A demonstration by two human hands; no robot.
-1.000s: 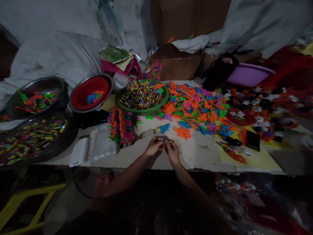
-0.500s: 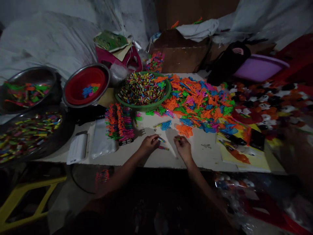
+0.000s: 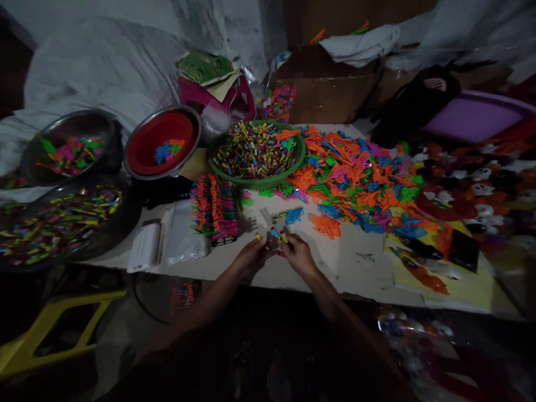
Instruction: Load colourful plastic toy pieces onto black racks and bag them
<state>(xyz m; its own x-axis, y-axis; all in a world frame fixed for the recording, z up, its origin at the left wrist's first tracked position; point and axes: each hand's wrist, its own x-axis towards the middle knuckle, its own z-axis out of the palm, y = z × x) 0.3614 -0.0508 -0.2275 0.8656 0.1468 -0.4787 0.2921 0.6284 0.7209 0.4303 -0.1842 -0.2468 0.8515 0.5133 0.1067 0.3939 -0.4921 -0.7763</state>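
Observation:
My left hand (image 3: 251,254) is closed near the table's front edge, with a small yellow-tipped piece (image 3: 258,238) at its fingertips. Close beside it on the right, my right hand (image 3: 298,254) pinches small colourful tubes (image 3: 280,235) in blue, white and yellow. Between the two hands the details are dim and blurred. Just beyond them lie a blue plastic piece (image 3: 294,215) and a yellowish tube (image 3: 279,215). An orange piece (image 3: 325,225) rests farther right.
Behind stands a green basin (image 3: 253,183) of small tubes, beside a heap of colourful plastic pieces (image 3: 347,173). Bundled pieces (image 3: 214,206), plastic bags (image 3: 187,237) and a white box (image 3: 143,247) are at left, with metal bowls (image 3: 191,120) beyond. Yellow sheets (image 3: 464,285) lie right.
My hands have come closer together, and the tubes that lay between them on the table are now at my right fingers. The whole view has shifted slightly.

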